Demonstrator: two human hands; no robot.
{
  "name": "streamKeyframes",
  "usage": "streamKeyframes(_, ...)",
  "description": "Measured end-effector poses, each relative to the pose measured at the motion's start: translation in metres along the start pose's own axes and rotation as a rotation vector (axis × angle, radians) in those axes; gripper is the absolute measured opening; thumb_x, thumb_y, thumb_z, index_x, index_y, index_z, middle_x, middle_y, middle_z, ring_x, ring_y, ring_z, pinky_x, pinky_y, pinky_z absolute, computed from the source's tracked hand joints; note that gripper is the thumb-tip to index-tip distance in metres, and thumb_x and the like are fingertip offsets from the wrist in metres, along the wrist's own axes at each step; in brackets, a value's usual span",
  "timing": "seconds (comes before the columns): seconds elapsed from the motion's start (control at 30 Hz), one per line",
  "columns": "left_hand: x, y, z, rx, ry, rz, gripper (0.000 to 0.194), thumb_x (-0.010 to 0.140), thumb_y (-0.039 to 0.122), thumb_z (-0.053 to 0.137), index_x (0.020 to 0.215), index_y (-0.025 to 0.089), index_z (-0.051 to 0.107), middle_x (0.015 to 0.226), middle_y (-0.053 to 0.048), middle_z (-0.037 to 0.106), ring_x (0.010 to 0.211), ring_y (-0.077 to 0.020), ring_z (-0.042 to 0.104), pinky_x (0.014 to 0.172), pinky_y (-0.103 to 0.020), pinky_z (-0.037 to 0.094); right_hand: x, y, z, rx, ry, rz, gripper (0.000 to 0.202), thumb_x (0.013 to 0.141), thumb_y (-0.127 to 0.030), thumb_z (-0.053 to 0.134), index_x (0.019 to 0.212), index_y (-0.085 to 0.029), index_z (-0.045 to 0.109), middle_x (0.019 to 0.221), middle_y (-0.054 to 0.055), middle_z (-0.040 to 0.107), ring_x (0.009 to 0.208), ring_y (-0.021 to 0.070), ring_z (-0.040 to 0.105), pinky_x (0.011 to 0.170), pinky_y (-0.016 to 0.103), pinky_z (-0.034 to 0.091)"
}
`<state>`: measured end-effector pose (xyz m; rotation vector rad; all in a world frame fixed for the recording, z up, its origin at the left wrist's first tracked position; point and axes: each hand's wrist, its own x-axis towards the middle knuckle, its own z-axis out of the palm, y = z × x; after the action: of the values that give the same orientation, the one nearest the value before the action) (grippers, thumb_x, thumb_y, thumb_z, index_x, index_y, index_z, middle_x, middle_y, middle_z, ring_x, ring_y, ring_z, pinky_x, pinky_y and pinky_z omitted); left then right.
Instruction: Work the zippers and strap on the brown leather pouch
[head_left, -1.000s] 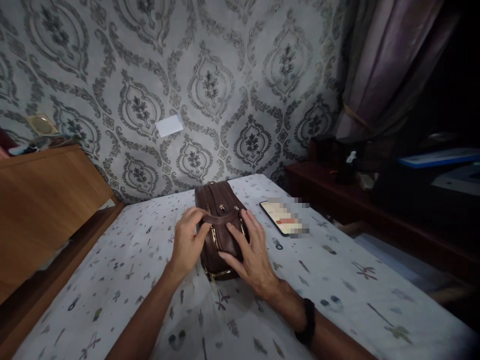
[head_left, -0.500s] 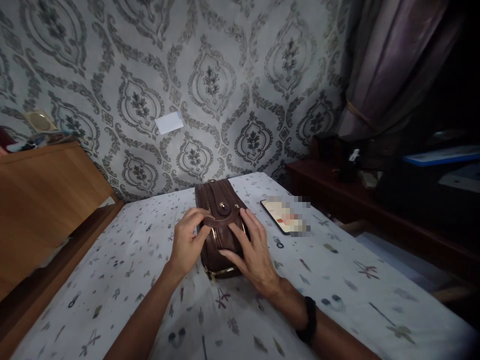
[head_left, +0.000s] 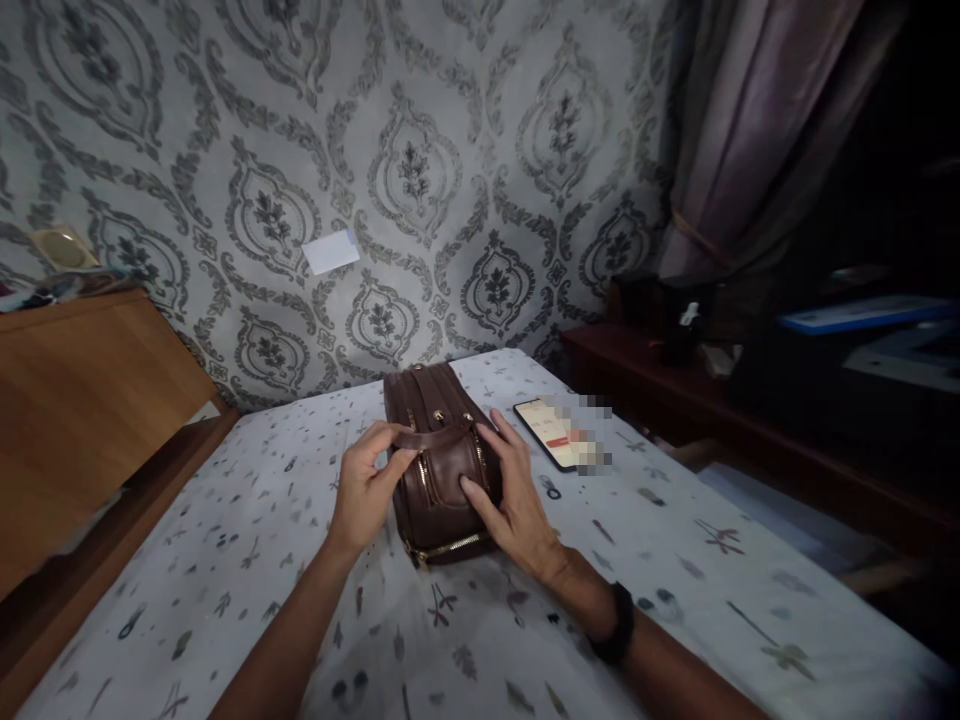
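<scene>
A brown leather bag [head_left: 442, 520] with gold zippers and snap studs lies lengthwise on the patterned sheet. Its short strap [head_left: 431, 438] arches over the upper face. My left hand [head_left: 364, 485] pinches the left end of this strap between thumb and fingers. My right hand [head_left: 517, 495] grips the bag's right side, thumb on the front pocket and fingers near the strap's right end; some of its fingertips are hard to make out. The zipper [head_left: 450, 548] along the near end looks closed.
A lit phone [head_left: 544, 430], partly blurred out, lies right of the bag. A wooden headboard-like panel [head_left: 97, 390] stands at the left. Dark furniture [head_left: 600, 360] and a tied curtain [head_left: 739, 150] are at the right. The patterned wall [head_left: 420, 110] is behind.
My right thumb has slid up and right over the pocket, and the right fingers have spread along the bag's side. The strap now covers less of the stud. My left hand keeps its pinch.
</scene>
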<state>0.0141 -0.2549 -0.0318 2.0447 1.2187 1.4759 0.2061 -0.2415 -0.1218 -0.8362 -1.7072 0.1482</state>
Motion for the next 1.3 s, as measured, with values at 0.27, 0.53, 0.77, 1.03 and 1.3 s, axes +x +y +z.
streamKeyframes(0.27,-0.001,0.012,0.009,0.362,-0.029,0.155,0.018,0.094,0.021,0.054,0.108,0.019,0.065,0.104,-0.006,0.067,0.102,-0.0237,0.061,0.088,-0.035,0.046,-0.003,-0.004,0.001,0.062,-0.005,0.062,0.060,0.100,-0.034,0.052,0.155,-0.029,0.028,0.164,0.012,0.029,0.153,0.0277,0.028,0.123,0.055,0.030)
streamKeyframes(0.53,0.010,0.021,0.035,0.749,-0.069,0.490,0.033,0.094,0.010,0.050,0.123,0.014,0.063,0.113,-0.012,0.067,0.110,-0.0313,0.055,0.093,-0.047,0.041,-0.011,-0.007,0.001,0.108,0.013,0.139,0.065,0.101,-0.038,0.050,0.158,-0.027,0.019,0.164,0.012,0.028,0.153,0.0259,0.028,0.123,0.051,0.032)
streamKeyframes(0.77,0.017,0.023,0.048,0.746,-0.081,0.512,0.019,0.097,0.014,0.051,0.108,0.017,0.066,0.108,-0.009,0.071,0.111,-0.0306,0.055,0.094,-0.047,0.039,-0.015,-0.002,-0.005,0.121,-0.039,0.133,0.062,0.103,-0.034,0.044,0.159,-0.031,0.017,0.168,0.006,0.024,0.154,0.0234,0.025,0.124,0.048,0.032)
streamKeyframes(1.03,0.022,0.031,0.057,0.711,-0.096,0.442,0.021,0.094,0.008,0.046,0.101,0.019,0.063,0.099,-0.007,0.069,0.099,-0.0281,0.054,0.089,-0.044,0.040,-0.022,0.004,-0.007,0.112,-0.103,0.142,0.064,0.104,-0.035,0.043,0.160,-0.029,0.014,0.169,0.006,0.020,0.155,0.0229,0.022,0.125,0.046,0.029)
streamKeyframes(1.3,0.024,0.022,0.054,0.509,-0.072,0.351,0.018,0.093,0.009,0.049,0.099,0.021,0.061,0.098,-0.004,0.069,0.099,-0.0235,0.057,0.088,-0.040,0.043,-0.026,0.007,-0.011,0.045,-0.131,0.156,0.067,0.102,-0.036,0.047,0.161,-0.030,0.016,0.169,0.006,0.022,0.152,0.0264,0.031,0.122,0.047,0.035)
